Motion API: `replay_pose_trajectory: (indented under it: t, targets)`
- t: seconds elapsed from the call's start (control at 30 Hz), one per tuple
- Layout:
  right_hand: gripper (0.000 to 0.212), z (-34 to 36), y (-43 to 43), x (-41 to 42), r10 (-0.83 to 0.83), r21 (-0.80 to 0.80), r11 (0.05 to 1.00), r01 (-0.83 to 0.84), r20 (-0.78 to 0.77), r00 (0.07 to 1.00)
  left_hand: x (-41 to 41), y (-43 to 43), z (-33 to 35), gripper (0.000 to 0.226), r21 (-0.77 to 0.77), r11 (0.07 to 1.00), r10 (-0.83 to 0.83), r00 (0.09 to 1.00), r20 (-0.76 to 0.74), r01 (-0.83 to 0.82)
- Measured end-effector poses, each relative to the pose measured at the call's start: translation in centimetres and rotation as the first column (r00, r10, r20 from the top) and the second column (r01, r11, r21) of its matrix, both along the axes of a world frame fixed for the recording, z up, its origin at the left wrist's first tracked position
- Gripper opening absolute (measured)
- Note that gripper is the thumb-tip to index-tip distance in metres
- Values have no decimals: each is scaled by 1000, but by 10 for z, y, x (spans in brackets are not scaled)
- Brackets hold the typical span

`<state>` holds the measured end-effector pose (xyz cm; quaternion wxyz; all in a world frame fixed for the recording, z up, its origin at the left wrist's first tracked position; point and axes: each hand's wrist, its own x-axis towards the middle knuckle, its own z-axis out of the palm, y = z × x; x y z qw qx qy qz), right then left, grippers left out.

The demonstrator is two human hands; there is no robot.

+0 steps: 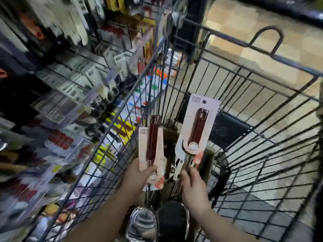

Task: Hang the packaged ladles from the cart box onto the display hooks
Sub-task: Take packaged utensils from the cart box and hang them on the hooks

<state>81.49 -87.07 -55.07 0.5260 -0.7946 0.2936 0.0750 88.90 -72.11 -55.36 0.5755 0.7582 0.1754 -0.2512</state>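
Left hand (138, 177) grips one ladle pack (153, 142), right hand (194, 186) the taller pack (199, 123); logos unreadable.

My view is dim overall. The brightest patch is the tiled floor (244, 32) at upper right, where light seems to fall from overhead. The display rack (61, 84) on the left is badly smeared with motion blur, and I can't read a single label there. The two pale packaging cards, the left card (142, 151) and the right card (191, 119), are the sharpest things I get, though their print is still soft. The wire cart (288, 62) bows outward toward the right edge, a wide-lens bend. A shiny ladle bowl (141, 222) at the bottom throws back white glare. The cart's depths lie in heavy shadow.
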Motion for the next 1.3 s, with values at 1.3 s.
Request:
replay_pose_trajectory:
  t: [1.3]
  targets:
    - [31,308,428,-344,739,-80,353,-932,634,226,-561,376,338,14,-142,378,807,251,535,-915]
